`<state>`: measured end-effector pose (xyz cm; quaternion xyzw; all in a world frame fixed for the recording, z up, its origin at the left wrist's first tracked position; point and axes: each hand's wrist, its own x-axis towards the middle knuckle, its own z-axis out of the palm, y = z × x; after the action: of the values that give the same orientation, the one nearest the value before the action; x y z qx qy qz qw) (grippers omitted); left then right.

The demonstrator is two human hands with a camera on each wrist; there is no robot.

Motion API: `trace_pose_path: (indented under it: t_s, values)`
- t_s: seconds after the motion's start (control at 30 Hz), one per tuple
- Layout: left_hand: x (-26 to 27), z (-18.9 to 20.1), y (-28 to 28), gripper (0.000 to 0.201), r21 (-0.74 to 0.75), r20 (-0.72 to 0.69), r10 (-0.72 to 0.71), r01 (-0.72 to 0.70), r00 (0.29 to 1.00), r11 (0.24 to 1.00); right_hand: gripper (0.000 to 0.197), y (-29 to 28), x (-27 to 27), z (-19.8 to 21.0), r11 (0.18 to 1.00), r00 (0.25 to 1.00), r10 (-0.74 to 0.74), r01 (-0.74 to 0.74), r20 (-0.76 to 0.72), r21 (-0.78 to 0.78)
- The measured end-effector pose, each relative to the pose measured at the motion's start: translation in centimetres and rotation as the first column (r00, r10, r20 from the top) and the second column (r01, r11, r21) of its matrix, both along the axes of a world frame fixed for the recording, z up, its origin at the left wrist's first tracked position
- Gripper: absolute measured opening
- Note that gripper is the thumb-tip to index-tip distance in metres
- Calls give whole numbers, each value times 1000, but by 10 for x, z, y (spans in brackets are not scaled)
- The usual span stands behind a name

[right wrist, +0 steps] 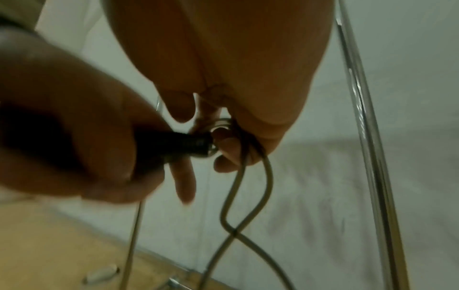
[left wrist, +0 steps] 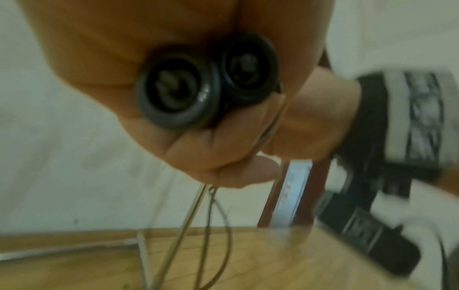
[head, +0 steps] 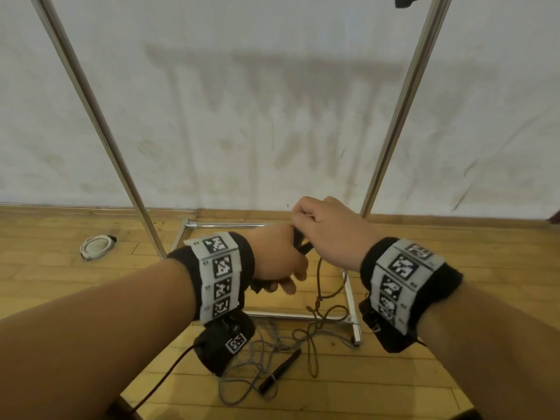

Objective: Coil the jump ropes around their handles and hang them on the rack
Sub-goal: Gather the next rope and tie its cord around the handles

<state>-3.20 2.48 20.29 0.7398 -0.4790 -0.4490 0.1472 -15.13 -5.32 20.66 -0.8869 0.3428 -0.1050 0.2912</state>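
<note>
My left hand (head: 277,262) grips two black jump-rope handles (left wrist: 206,87) side by side; their round end caps face the left wrist camera. My right hand (head: 327,228) is just above and to the right, pinching the brown rope (right wrist: 238,166) close to the handle tips (right wrist: 174,145). That brown rope (head: 318,286) hangs down in loops to the floor. A second jump rope lies on the floor below my hands, with a black handle (head: 278,371) and tangled grey cord (head: 251,356). The chrome rack (head: 400,110) stands in front of me against the wall.
The rack's base frame (head: 348,301) lies on the wooden floor under my hands, its left post (head: 100,125) leaning up leftwards. A white round fitting (head: 97,247) sits in the floor at left. Something dark (head: 404,0) hangs at the top edge.
</note>
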Motion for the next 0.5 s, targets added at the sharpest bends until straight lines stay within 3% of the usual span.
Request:
trace_pose_path:
  t_s: [0.03, 0.13, 0.27, 0.33, 0.37, 0.43, 0.5]
  values:
    - [2, 2, 0, 9, -33, -143, 57, -62, 988, 998, 30, 0, 2, -3, 1000, 1000, -7, 7, 11, -29]
    - [10, 9, 2, 15, -30, -484, 133, -168, 865, 985, 39, -3, 4, -4, 986, 1000, 23, -22, 4, -165]
    - [15, 13, 6, 21, -1, -625, 122, -158, 771, 988, 46, -8, 2, 4, 955, 997, 32, -11, 65, -297]
    - [19, 13, 7, 25, -8, -635, 136, -182, 760, 983, 47, -11, 3, 7, 946, 997, -17, 43, 81, -321]
    - [20, 13, 8, 28, -12, -598, 126, -166, 792, 986, 47, -12, 3, 7, 942, 997, -42, 63, 72, -329]
    - [23, 12, 13, 31, -4, -403, 54, -61, 914, 998, 46, -15, 3, 7, 938, 995, -82, 96, 56, -333]
    - [25, 13, 19, 30, 13, -230, -1, 4, 973, 1000, 45, -17, 4, 5, 935, 994, -101, 106, 32, -338]
